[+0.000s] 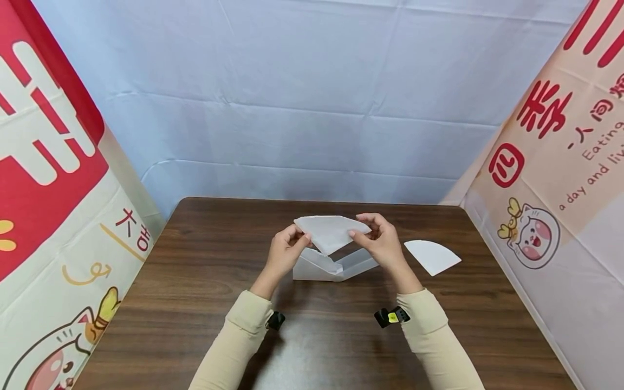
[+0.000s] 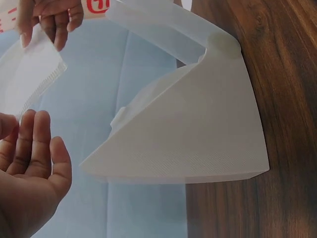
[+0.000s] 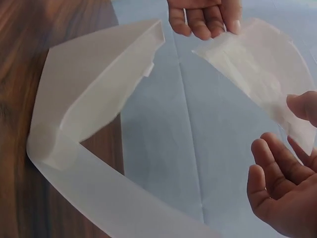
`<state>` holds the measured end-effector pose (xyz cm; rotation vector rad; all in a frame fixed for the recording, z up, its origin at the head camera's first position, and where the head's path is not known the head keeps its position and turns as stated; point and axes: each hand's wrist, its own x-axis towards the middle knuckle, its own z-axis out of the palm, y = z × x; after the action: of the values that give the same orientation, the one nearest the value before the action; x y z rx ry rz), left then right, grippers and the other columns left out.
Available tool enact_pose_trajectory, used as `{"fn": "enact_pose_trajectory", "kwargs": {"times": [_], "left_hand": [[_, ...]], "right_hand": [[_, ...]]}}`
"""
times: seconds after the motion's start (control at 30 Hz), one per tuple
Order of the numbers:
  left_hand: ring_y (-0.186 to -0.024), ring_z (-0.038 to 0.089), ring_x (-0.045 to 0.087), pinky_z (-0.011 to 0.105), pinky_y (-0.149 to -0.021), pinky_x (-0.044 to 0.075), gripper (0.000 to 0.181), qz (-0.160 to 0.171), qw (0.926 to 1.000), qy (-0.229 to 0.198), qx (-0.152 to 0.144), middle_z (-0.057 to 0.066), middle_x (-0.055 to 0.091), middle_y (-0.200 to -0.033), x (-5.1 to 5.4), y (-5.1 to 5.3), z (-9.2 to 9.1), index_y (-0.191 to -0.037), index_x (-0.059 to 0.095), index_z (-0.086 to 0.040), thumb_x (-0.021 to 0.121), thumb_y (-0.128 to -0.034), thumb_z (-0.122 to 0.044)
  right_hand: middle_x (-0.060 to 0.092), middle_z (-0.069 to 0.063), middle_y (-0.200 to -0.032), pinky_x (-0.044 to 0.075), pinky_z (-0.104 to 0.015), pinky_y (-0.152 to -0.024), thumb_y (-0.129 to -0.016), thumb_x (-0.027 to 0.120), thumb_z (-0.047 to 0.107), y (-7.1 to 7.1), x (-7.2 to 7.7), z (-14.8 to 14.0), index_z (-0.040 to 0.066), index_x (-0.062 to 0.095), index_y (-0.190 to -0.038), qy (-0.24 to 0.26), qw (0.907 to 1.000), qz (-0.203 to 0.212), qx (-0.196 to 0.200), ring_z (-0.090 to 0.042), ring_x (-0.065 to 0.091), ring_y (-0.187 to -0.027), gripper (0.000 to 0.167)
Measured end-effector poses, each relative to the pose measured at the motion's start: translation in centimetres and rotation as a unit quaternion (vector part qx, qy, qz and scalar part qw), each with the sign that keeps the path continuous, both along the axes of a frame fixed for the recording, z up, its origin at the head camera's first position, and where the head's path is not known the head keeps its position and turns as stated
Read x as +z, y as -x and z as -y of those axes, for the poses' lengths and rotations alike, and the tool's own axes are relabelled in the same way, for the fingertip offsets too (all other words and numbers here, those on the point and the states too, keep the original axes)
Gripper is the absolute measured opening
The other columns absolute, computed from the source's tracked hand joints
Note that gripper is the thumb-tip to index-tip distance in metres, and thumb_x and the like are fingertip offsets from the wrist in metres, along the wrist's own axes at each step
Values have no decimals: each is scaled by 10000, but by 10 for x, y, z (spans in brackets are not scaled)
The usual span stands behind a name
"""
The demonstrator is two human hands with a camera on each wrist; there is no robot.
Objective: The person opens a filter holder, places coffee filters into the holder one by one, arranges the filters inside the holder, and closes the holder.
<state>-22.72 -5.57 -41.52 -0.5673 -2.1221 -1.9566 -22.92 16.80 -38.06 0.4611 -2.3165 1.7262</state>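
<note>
Straight across from me hangs a pale blue cloth (image 1: 302,141), creased in long fold lines, just behind a dark brown, wood-grained table (image 1: 195,319) with a rounded far left corner. The left-hand curtain (image 1: 49,227) is red above and whitish below, with a cartoon cat (image 1: 58,349) near the bottom. The right-hand curtain (image 1: 580,254), peach and white, carries red lettering, some English (I can read "Eating") and a second cat (image 1: 532,238). Soft light leaves a dull sheen (image 1: 317,365) on the near part of the tabletop.
</note>
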Motion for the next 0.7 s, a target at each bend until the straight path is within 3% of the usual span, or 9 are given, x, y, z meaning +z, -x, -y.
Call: {"fn": "enact_pose_trajectory", "kwargs": {"times": [0.07,0.2,0.3,0.47,0.7], "left_hand": [[-742,431,598,420,-633,515,105,6,9999,94,-87,265,608,-798,1,0,0,-903,595,128,562,-903,28],[-684,333,594,225,-571,454,82,-100,9993,343,-89,231,611,-768,1,-1,0,-874,602,107,572,-892,33],[-637,215,553,197,-542,414,64,-206,9983,541,-3,210,610,-748,2,-3,-1,-844,606,91,581,-879,44],[-611,202,499,192,-526,376,62,-314,9957,851,166,178,604,-725,0,-2,-2,-810,611,76,604,-859,38],[-592,169,484,197,-516,372,71,-604,9917,1084,338,78,602,-685,-35,18,-4,-768,630,-5,667,-828,4]], "right_hand": [[626,-212,-997,474,-197,-677,-791,701,-52,0,3,-1,-89,566,-1101,-148,9997,-212,14,-150,592,-774,340],[653,-193,-958,460,-226,-714,-780,727,-21,5,0,-5,-43,603,-1088,-462,9966,-674,50,-239,600,-839,333],[673,-136,-955,466,-230,-696,-777,750,35,12,-9,-8,13,636,-1076,-708,9934,-903,11,-224,614,-849,321],[679,-46,-943,491,-274,-716,-773,763,73,17,-16,-8,50,679,-1020,-1313,9837,-1228,-29,-172,618,-834,262],[662,-36,-825,495,-313,-610,-758,747,-19,16,-16,0,34,699,-886,-1890,9671,-1703,54,-155,586,-694,146]]}}
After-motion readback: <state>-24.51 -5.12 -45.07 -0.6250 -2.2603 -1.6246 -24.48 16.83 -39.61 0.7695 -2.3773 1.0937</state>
